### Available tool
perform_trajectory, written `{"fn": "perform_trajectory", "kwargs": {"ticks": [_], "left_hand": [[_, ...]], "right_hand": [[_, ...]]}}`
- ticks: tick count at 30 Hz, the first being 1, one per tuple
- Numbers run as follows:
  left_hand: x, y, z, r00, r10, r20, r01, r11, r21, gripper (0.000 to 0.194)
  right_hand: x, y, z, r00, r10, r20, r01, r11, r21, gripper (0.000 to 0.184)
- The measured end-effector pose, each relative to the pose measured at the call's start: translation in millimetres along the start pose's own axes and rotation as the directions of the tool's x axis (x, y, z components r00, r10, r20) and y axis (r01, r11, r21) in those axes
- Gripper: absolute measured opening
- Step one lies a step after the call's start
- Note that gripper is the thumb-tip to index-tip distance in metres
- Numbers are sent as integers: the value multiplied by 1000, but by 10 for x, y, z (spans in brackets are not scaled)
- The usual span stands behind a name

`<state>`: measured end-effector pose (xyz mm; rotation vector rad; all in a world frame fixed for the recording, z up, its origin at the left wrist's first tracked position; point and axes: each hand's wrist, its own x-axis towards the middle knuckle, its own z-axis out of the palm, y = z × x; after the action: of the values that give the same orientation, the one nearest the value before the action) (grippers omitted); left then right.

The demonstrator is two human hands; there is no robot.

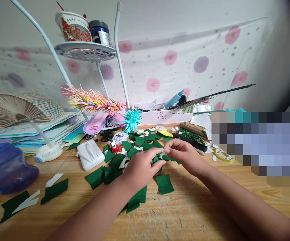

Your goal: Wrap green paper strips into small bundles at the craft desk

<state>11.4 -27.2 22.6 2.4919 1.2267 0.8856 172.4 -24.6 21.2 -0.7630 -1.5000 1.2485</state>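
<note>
My right hand [185, 155] pinches a small whitish, crumpled piece [163, 152] between thumb and forefinger. My left hand [141, 167] is beside it, its forefinger reaching to the same piece. The left thumb is apart from that forefinger, with green paper showing in the gap; the other left fingers are hidden. Below and around both hands lie many cut pieces of dark green crepe paper [165, 184], some overlapping in a loose heap. What the whitish piece is made of is too small to tell.
On the wooden table [185, 214] are a white box [91, 155], scissors [107, 137], a tape roll [224, 154], a hand fan [21, 110] and a purple-blue container [11, 167]. Behind stand a turquoise spiky ball [131, 121], a pink-yellow tufted stem [92, 100] and a metal rack [86, 50].
</note>
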Motion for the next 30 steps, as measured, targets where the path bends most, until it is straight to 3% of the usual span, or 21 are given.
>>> {"fn": "perform_trajectory", "kwargs": {"ticks": [8, 15, 24, 30], "left_hand": [[-11, -34, -9, 988, 108, -109, -83, 973, 216, 20], [-12, -45, -64, 963, 231, -138, -181, 936, 302, 21], [-11, -103, -113, 951, 284, -120, -261, 949, 174, 22], [7, -80, -144, 987, 158, -11, -158, 986, 58, 26]], "right_hand": [[-18, 85, 122, 978, 204, 35, -204, 919, 339, 15], [-30, 88, 170, 971, 226, 75, -236, 865, 442, 15], [-34, 100, 145, 994, 80, 79, -94, 975, 200, 15], [-37, 65, 99, 995, -62, 78, 68, 995, -72, 13]]}}
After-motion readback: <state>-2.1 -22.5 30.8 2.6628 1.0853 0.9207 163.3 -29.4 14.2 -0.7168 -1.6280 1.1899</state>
